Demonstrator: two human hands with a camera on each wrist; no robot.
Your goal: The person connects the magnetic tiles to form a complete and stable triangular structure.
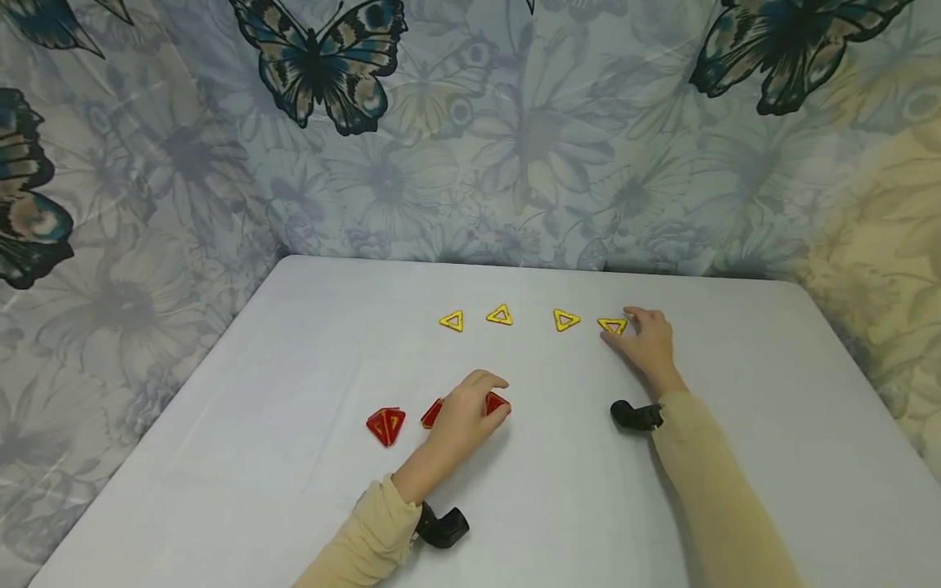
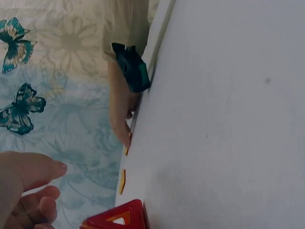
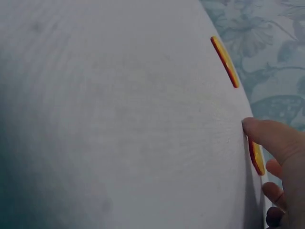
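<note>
My right hand [image 1: 650,347] is at the far right yellow triangle frame [image 1: 613,326], which lies flat on the table. Its thumb and a finger stand apart on either side of the piece; in the right wrist view a fingertip overlaps one end of the triangle [image 3: 256,157]. My left hand [image 1: 463,416] hovers over the red triangle pieces in front, fingers spread, covering part of them. One red piece [image 1: 496,403] shows between its thumb and fingers. In the left wrist view, a gap separates that hand [image 2: 33,191] from the red triangular piece [image 2: 116,217].
Three more yellow triangles [image 1: 452,321] [image 1: 500,315] [image 1: 566,319] lie in a row toward the back of the white table [image 1: 257,490]. A red pyramid-like shape [image 1: 385,425] stands left of my left hand. Butterfly-patterned cloth [image 1: 529,163] hangs behind. Black devices [image 1: 635,416] sit at both wrists.
</note>
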